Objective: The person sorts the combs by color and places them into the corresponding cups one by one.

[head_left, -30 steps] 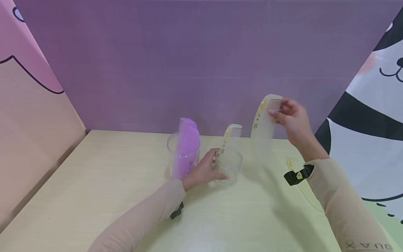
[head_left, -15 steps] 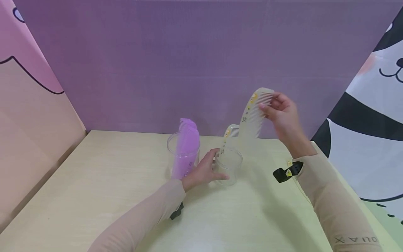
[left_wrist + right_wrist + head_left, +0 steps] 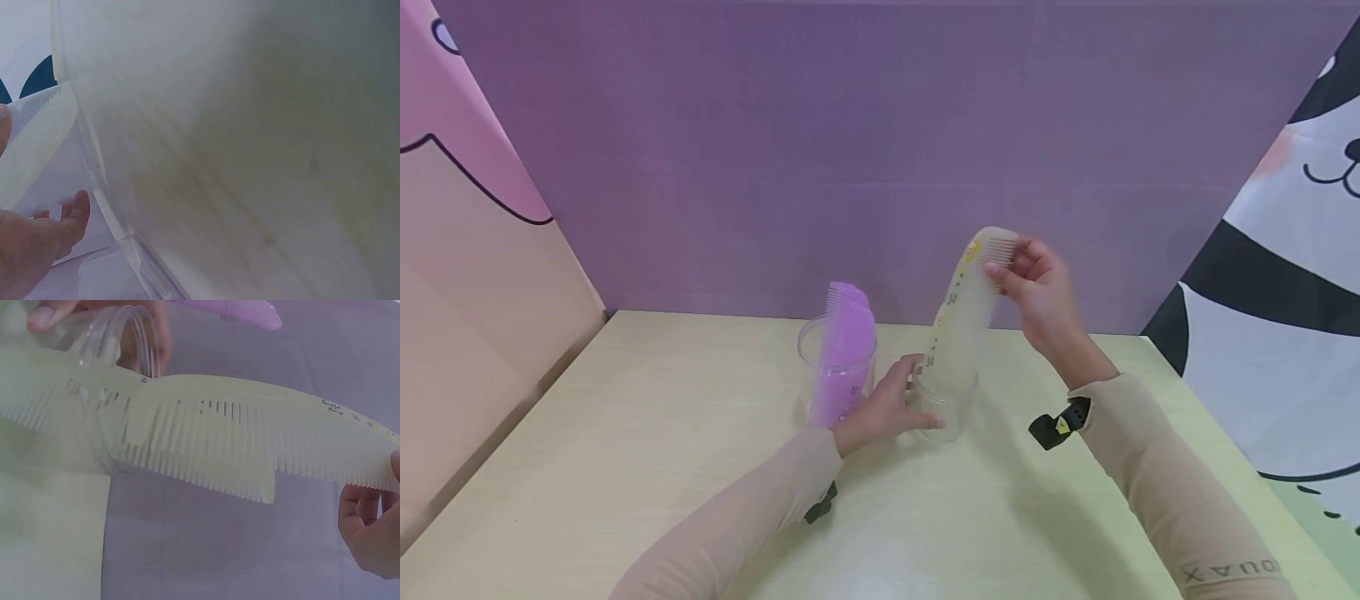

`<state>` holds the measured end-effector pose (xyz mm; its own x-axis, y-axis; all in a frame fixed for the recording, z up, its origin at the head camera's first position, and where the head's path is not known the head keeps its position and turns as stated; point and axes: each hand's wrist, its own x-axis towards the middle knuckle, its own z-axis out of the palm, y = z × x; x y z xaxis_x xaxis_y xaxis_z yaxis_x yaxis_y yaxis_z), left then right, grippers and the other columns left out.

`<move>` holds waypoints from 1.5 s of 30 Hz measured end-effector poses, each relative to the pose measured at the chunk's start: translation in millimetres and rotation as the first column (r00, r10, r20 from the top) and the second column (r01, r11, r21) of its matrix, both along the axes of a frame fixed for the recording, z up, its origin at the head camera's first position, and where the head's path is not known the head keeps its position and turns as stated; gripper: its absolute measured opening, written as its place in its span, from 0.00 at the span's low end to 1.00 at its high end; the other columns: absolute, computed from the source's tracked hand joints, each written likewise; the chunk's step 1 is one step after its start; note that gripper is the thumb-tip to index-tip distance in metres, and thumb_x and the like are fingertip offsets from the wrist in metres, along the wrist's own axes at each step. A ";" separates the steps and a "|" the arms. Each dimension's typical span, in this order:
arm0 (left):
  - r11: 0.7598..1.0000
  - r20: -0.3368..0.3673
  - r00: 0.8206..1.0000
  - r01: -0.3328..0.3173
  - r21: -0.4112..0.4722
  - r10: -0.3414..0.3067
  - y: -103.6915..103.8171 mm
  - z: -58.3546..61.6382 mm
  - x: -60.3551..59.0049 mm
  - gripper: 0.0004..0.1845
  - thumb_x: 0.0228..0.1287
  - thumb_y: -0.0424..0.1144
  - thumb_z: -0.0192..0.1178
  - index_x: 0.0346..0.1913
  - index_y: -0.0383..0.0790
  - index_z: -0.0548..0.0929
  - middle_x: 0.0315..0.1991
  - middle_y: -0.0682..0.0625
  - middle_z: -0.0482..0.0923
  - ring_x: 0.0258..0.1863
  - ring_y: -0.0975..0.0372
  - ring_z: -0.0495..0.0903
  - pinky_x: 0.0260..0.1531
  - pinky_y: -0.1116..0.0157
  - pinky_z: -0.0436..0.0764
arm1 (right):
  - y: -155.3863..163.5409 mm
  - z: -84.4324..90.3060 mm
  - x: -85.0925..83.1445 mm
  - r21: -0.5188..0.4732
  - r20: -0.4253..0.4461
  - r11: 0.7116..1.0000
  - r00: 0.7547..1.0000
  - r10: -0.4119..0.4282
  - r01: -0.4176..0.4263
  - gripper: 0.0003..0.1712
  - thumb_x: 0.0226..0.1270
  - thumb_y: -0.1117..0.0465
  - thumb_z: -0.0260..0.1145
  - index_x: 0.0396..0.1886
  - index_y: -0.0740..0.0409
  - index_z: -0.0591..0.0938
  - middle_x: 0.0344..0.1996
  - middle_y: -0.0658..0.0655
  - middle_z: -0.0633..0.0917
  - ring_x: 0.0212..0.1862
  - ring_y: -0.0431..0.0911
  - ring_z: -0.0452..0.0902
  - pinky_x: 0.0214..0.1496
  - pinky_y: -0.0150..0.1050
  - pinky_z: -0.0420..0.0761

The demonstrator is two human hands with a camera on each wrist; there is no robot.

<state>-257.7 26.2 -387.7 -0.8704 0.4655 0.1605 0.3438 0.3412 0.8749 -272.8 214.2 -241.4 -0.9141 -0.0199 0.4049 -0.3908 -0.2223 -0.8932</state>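
In the head view my left hand holds a clear plastic cup on the table, thumb in front and fingers around the far side. A pale yellow comb leans upright in that cup. My right hand pinches a second pale yellow comb by the teeth near its upper end. This comb hangs over the cup and overlaps the first one. In the right wrist view the held comb's lower end lies at the cup's rim; whether it is inside, I cannot tell.
Left of my left hand, a second clear cup holds a purple comb, possibly more than one. A purple panel stands behind the pale table. Something large and blurred fills most of the left wrist view.
My right hand has moved left with its comb, first rising a little, then lowering over the cup. My left hand has stayed put. A yellow comb lying at the right is now hidden behind my right arm.
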 end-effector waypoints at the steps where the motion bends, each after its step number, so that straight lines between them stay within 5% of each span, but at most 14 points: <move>1: 1.000 0.002 1.000 -0.001 0.002 0.001 0.3 0.2 0.0 0.49 0.41 0.40 0.73 0.66 0.45 0.55 0.61 0.49 0.64 0.59 0.52 0.69 0.56 0.58 0.74 | -1.1 -1.7 0.1 0.004 0.003 1.000 1.000 0.000 0.000 0.14 0.56 0.78 0.60 0.36 0.56 0.76 0.30 0.46 0.85 0.33 0.37 0.80 0.32 0.28 0.80; 22: 1.000 0.002 1.000 -0.010 -0.021 0.010 -3.6 -0.7 -0.9 0.50 0.41 0.45 0.73 0.67 0.46 0.54 0.64 0.49 0.61 0.59 0.53 0.68 0.57 0.58 0.73 | -5.8 -52.1 -0.4 0.165 0.142 0.986 0.989 -0.047 0.023 0.13 0.57 0.71 0.63 0.38 0.51 0.74 0.33 0.42 0.83 0.36 0.35 0.78 0.35 0.27 0.80; 40: 0.999 -0.004 1.000 -0.012 -0.039 0.012 -3.4 0.0 0.2 0.50 0.42 0.44 0.73 0.67 0.46 0.54 0.64 0.49 0.61 0.60 0.55 0.68 0.58 0.59 0.72 | -7.5 -74.7 2.3 0.263 0.146 0.964 0.987 -0.070 0.030 0.13 0.59 0.71 0.62 0.39 0.52 0.72 0.36 0.40 0.79 0.39 0.34 0.76 0.38 0.28 0.81; 45: 1.000 -0.011 1.000 -0.004 -0.031 0.003 -3.3 0.0 0.1 0.49 0.43 0.44 0.73 0.67 0.46 0.54 0.63 0.49 0.61 0.60 0.55 0.67 0.58 0.60 0.72 | -7.7 -79.4 2.1 0.306 0.119 0.948 0.985 -0.128 0.086 0.21 0.57 0.72 0.63 0.48 0.53 0.70 0.38 0.43 0.76 0.37 0.35 0.75 0.36 0.28 0.81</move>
<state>-257.7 23.0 -387.8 -0.8703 0.4674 0.1551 0.3518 0.3696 0.8600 -270.7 206.5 -320.7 -0.9633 -0.0197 0.2678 -0.2684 0.0992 -0.9582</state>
